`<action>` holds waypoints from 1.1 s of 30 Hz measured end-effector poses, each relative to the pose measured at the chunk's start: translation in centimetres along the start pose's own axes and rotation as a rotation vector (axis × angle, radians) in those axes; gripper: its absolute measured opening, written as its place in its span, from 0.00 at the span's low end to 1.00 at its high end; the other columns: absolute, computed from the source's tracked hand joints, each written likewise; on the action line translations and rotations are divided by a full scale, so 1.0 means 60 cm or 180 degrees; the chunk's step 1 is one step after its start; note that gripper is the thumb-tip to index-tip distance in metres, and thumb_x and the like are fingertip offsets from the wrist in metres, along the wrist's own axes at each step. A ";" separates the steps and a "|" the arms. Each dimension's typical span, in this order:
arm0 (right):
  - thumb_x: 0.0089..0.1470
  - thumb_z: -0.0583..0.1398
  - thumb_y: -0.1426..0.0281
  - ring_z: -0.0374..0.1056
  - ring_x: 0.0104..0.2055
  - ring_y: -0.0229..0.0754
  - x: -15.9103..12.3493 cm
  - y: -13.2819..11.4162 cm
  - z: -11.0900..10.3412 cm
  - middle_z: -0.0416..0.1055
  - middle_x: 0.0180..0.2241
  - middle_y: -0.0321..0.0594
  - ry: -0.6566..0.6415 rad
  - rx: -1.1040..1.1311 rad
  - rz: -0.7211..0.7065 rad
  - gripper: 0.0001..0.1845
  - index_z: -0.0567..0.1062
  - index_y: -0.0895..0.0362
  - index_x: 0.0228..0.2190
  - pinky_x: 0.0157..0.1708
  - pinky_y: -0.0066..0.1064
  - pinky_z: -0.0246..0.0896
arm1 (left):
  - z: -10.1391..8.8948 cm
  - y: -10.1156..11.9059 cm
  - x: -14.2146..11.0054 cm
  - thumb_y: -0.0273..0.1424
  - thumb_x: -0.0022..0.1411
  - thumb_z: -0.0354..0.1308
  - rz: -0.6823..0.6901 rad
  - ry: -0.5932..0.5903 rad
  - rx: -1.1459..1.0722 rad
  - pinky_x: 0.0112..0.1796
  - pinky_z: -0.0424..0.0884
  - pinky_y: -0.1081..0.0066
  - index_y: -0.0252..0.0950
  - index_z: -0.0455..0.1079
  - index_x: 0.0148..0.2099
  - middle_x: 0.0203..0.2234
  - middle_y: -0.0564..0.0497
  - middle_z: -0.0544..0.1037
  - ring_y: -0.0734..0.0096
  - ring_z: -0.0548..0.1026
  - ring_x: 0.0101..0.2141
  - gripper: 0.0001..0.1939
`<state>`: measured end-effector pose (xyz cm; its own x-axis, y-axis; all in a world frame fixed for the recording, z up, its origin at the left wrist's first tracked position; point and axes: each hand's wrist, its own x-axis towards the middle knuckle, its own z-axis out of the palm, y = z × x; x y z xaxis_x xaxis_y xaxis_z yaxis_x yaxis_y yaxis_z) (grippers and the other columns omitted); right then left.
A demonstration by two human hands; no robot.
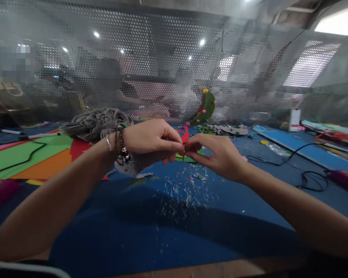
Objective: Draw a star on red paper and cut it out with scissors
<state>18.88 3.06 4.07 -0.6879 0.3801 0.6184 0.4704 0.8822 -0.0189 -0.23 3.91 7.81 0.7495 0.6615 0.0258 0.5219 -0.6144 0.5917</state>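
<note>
My left hand (153, 137), with bracelets at its wrist, is closed with its fingertips pinched together. Against those fingertips my right hand (220, 156) is pinched too. Between them a thin greyish strand (183, 158) hangs down; its kind is hard to make out. Under my left palm shows a soft grey piece (137, 164), partly hidden by the hand, and I cannot tell whether it is held. Just behind the fingertips is a red cut-out piece (185, 135). Small white shreds (188, 197) lie scattered on the blue table (118, 231) below both hands.
A heap of grey yarn (98, 123) lies behind my left wrist. Green, orange and red sheets (43, 162) spread at left. A green curved piece with pompoms (207, 110) stands before the perforated screen (150, 58). Black cable (278, 162) and a phone (294, 119) are at right.
</note>
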 end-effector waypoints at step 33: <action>0.52 0.53 0.73 0.59 0.22 0.30 0.024 0.005 -0.004 0.66 0.20 0.34 -0.0479 -0.0135 -0.0317 0.08 0.68 0.61 0.24 0.23 0.21 0.50 | 0.015 -0.011 -0.001 0.25 0.52 0.48 0.0334 0.0252 0.0769 0.24 0.60 0.83 0.33 0.66 0.24 0.17 0.58 0.71 0.81 0.69 0.20 0.08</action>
<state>18.18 3.80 5.15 -0.8057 0.3314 0.4910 0.4165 0.9063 0.0716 -0.26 3.89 6.69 0.7754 0.6144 0.1454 0.5321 -0.7599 0.3735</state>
